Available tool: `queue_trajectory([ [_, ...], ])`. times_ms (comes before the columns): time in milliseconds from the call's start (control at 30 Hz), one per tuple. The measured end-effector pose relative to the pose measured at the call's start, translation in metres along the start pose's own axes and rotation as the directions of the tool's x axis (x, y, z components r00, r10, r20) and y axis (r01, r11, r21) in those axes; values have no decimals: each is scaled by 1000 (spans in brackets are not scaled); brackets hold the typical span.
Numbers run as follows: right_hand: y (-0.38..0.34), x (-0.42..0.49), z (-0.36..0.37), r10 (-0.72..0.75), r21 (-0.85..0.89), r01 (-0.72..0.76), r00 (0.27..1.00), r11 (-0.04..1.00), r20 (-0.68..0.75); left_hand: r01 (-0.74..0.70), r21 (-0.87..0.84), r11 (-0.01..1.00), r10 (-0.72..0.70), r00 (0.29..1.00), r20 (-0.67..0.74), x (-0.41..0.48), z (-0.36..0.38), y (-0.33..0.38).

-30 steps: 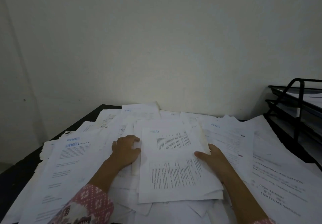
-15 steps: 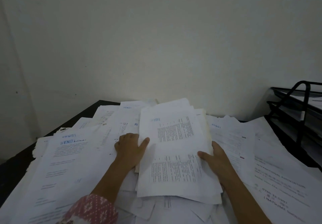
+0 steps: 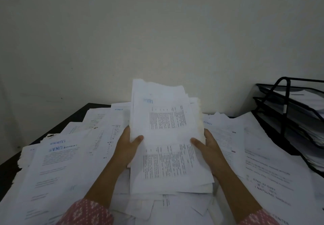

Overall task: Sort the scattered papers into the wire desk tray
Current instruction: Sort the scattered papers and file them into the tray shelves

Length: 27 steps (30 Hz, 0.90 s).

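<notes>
Left hand point(image 3: 127, 147) and right hand point(image 3: 208, 147) grip the side edges of a paper stack point(image 3: 166, 137) tilted up above the littered table point(image 3: 10, 168), the wire desk tray point(image 3: 287, 112) far right; unevenly aligned sheets could slip out in transit.

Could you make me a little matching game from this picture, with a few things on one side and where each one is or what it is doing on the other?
Things:
1. stack of papers
2. wire desk tray
3. left hand
4. sheet with a blue letterhead

Places or states:
A. stands at the far right of the desk, with papers on its tiers
B. lies flat on the left among the scattered papers
C. raised and tilted, held at both side edges
D. grips the stack's left edge, thumb on the front page

Pairs: 1-C, 2-A, 3-D, 4-B
</notes>
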State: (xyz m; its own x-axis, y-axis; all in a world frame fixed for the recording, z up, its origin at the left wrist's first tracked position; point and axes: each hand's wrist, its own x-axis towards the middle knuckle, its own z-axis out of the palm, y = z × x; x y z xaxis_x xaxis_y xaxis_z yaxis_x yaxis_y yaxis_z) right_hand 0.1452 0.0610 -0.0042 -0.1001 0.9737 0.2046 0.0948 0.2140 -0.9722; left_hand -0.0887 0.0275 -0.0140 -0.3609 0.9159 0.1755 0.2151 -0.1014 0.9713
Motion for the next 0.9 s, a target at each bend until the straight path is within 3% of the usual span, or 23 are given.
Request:
queue_trajectory([
  [200, -30, 6, -4, -159, -50, 155, 981, 987, -109, -106, -52, 993, 100, 988, -118, 1, 2, 27],
  [500, -69, 13, -19, -293, -48, 290, 930, 956, -221, -242, -106, 965, 231, 967, -107, 8, 7, 87],
  [667, -74, 9, -20, -241, 1, 248, 945, 969, -222, -191, -118, 974, 185, 981, -59, 4, 17, 92],
  [900, -70, 2, -19, -162, -3, 166, 960, 986, -231, -164, 11, 986, 164, 985, -59, 4, 26, 86],
])
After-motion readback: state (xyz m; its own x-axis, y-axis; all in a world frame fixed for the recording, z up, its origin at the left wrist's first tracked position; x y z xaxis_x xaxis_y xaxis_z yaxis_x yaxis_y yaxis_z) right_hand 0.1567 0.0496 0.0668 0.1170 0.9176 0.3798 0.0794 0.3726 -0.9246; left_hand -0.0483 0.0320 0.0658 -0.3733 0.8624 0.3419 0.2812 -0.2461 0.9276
